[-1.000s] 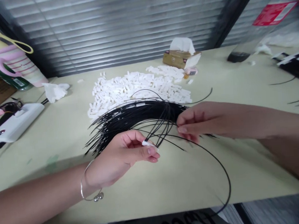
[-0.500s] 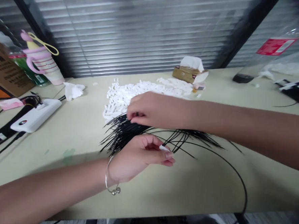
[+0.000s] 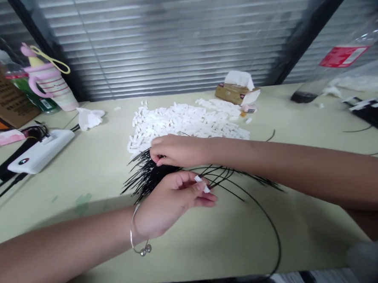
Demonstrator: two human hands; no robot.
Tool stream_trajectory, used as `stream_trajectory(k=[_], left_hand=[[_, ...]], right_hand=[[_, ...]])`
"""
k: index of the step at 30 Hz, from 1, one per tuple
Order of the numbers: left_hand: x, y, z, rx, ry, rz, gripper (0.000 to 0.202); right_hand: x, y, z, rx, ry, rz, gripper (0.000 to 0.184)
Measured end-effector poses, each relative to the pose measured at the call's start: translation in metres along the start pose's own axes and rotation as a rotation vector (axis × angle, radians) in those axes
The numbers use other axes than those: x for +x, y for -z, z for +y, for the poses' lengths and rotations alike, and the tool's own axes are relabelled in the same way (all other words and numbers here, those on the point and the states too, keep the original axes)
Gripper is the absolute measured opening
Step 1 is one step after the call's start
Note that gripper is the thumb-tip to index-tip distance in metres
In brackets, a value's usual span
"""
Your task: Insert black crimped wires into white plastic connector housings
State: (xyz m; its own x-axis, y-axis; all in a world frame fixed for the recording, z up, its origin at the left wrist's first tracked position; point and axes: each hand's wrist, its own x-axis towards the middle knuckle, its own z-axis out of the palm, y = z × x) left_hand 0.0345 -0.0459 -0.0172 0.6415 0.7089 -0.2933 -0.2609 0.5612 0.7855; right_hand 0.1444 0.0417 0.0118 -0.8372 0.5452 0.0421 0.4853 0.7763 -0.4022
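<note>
A thick bundle of thin black wires (image 3: 146, 175) lies fanned across the pale green tabletop (image 3: 92, 181), with long loose strands curving toward the front edge. My right hand (image 3: 176, 150) reaches over from the right and pinches the wires at the bundle's left part. My left hand (image 3: 170, 202), wearing a thin silver bangle (image 3: 137, 234), holds small white plastic pieces (image 3: 202, 184) between thumb and fingertips, close to the strands. Part of the bundle is hidden under both hands.
A large heap of small white plastic pieces (image 3: 181, 122) lies just behind the wires. Around it are a tissue box (image 3: 235, 94), crumpled tissue (image 3: 89, 117), a white power strip (image 3: 39, 150) with cables, a pink-and-cream bottle (image 3: 49, 81) and a clear plastic bottle (image 3: 340, 59).
My right hand has shifted left and lower along the bundle, and my left hand has moved slightly down. The view has settled, with the table sitting a little lower in the picture.
</note>
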Motion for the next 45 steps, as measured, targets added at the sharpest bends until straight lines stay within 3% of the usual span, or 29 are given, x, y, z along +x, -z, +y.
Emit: stream_trajectory(k=[4,8,10,14,19,25,29,34,41,45], left_hand=[[0.000,-0.002,0.002,0.023,0.017,0.002,0.020],[0.000,-0.002,0.002,-0.011,0.000,-0.004,0.016],[0.000,-0.002,0.002,-0.027,0.006,-0.011,0.015],[-0.001,-0.003,0.003,-0.014,0.017,-0.017,0.014],[-0.001,-0.003,0.004,0.054,0.029,-0.028,0.012],[-0.001,0.002,0.002,0.174,0.025,-0.072,0.010],[-0.001,0.003,0.001,0.191,0.029,-0.043,0.009],[-0.002,0.003,0.000,0.215,0.015,-0.054,0.007],[-0.004,0.002,0.002,0.265,0.016,-0.057,0.007],[-0.003,0.002,0.002,0.286,0.026,-0.063,0.008]], right_hand=[[-0.017,0.013,-0.008,0.060,0.005,0.204,0.009],[-0.051,0.026,-0.019,0.285,0.005,0.402,0.006],[-0.068,0.029,-0.024,0.295,0.016,0.411,0.008],[-0.101,0.029,-0.030,0.040,0.040,0.367,0.015],[-0.130,0.015,-0.035,0.015,-0.078,0.451,0.016],[-0.134,0.007,-0.042,0.204,-0.262,0.503,0.010],[-0.136,0.008,-0.053,0.181,-0.383,0.558,0.012],[-0.136,-0.003,-0.061,0.117,-0.367,0.488,0.020],[-0.126,-0.010,-0.061,0.147,-0.598,0.355,0.021],[-0.126,-0.009,-0.061,0.185,-0.606,0.359,0.019]])
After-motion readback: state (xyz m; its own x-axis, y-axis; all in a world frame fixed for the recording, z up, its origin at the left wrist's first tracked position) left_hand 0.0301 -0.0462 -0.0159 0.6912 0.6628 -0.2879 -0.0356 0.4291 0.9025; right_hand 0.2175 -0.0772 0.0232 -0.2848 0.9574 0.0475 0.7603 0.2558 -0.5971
